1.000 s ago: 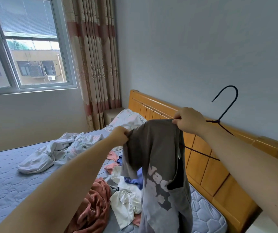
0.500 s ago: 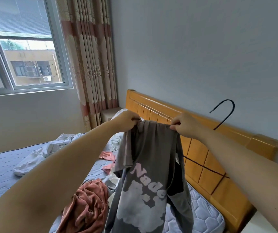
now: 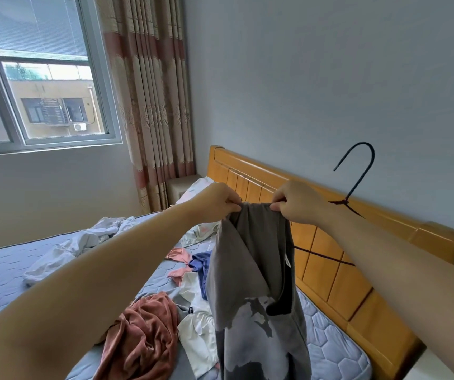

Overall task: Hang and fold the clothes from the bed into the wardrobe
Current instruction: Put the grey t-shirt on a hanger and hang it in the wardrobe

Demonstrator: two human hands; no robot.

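The shirt (image 3: 250, 270) hangs at lower centre, above clothes (image 3: 143, 333) on the bed (image 3: 1, 275). My left hand (image 3: 215, 205) and right hand (image 3: 300, 204) pinch its top edge, fingers curled. The hanger (image 3: 357, 171) hook rises right of them.

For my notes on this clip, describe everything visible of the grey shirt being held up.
The grey shirt is soft, limp fabric with a pale patchy print on its lower half, a darker neckband and a small white label near its right edge. It hangs above the bed, bottom out of frame. The left hand and right hand pinch its top edge close together. A dark wire hanger juts from behind its right side.
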